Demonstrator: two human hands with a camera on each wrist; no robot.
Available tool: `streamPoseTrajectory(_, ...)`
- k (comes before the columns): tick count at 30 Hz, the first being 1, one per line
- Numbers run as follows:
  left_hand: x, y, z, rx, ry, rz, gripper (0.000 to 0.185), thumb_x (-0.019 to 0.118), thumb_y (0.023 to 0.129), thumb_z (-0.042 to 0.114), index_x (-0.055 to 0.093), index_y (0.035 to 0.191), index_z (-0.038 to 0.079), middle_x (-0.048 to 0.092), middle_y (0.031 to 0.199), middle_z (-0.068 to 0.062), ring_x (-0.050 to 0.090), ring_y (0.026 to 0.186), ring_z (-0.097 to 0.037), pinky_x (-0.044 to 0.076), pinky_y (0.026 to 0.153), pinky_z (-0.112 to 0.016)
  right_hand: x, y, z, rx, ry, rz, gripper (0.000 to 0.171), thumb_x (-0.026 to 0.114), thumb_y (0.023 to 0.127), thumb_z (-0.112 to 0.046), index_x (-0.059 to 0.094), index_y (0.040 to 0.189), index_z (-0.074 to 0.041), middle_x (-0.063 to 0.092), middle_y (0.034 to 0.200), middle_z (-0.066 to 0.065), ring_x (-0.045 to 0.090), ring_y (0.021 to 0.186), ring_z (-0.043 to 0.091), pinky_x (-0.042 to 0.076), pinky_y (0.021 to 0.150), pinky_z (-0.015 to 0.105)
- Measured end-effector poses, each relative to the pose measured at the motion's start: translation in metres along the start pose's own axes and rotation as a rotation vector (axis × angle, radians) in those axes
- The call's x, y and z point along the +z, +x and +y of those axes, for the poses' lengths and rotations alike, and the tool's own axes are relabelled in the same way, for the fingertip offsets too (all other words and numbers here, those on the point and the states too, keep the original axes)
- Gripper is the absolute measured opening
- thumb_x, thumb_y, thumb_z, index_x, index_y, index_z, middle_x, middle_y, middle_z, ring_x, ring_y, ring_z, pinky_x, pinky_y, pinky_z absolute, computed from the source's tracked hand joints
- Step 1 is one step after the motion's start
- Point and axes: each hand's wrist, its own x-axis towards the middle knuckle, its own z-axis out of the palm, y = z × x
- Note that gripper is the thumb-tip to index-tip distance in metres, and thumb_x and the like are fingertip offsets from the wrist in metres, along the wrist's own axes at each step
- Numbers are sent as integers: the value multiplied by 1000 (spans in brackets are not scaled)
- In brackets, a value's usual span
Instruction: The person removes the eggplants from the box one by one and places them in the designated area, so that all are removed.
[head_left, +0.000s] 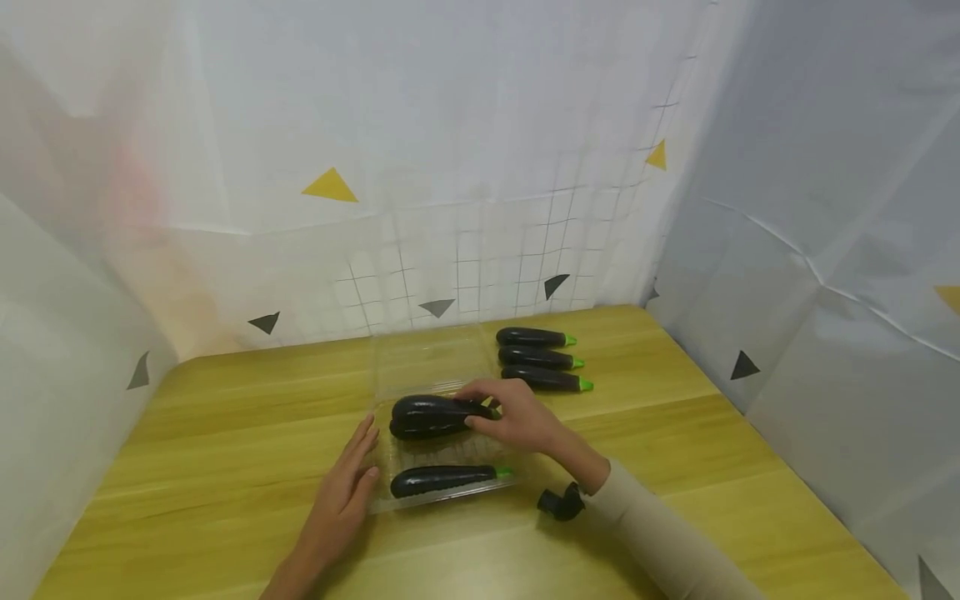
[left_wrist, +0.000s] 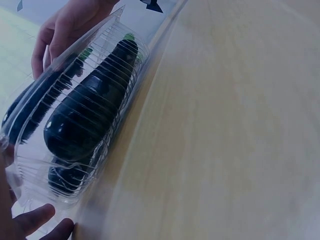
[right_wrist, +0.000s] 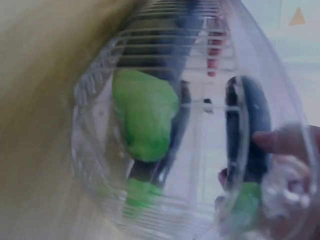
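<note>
The held eggplant lies at the back of the clear plastic container, its stem end between the thumb and fingers of the right hand, which grips it from the right; its rounded end points towards the left hand. Another eggplant shows right alongside it, partly overlapped, and whether the two touch is hard to tell. The left hand is open, its fingers extended along the container's left side, apart from the held eggplant. Nearer the person, the front eggplant lies along the container's front wall, green stem to the right. The container's lid is folded back on the wooden table. Right of the lid, three eggplants lie in a row, stems rightward. A black object sits beside the right forearm.
</note>
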Motion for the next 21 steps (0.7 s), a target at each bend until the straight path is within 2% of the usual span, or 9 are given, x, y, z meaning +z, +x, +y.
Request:
streamPoseTrajectory(9, 0, 0, -1, 5, 3, 0, 54, 55, 101, -6, 44, 153, -6, 35, 164, -20, 46, 139, -38, 20, 118, -16, -12, -3, 0, 9, -5, 20, 33, 78, 93, -9, 73, 125, -9, 74, 119, 2, 69, 102, 18, 60, 76, 33)
streamPoseTrajectory(15, 1, 0, -3, -3, 7, -1, 52, 55, 102, -4, 45, 153, -7, 35, 164, -19, 38, 145, -37, 18, 119, -17, -18, -8, 6, 22, -17, 24, 32, 78, 93, -10, 72, 125, -11, 74, 117, -1, 69, 101, 15, 59, 76, 31)
streamPoseTrajectory(21, 1, -1, -3, 0, 7, 3, 53, 55, 102, -4, 44, 154, -4, 35, 164, -20, 36, 146, -39, 18, 119, -17, -22, -12, 9, 38, -6, 26, 32, 79, 92, -10, 72, 124, -11, 73, 116, -1, 69, 102, 15, 61, 75, 36)
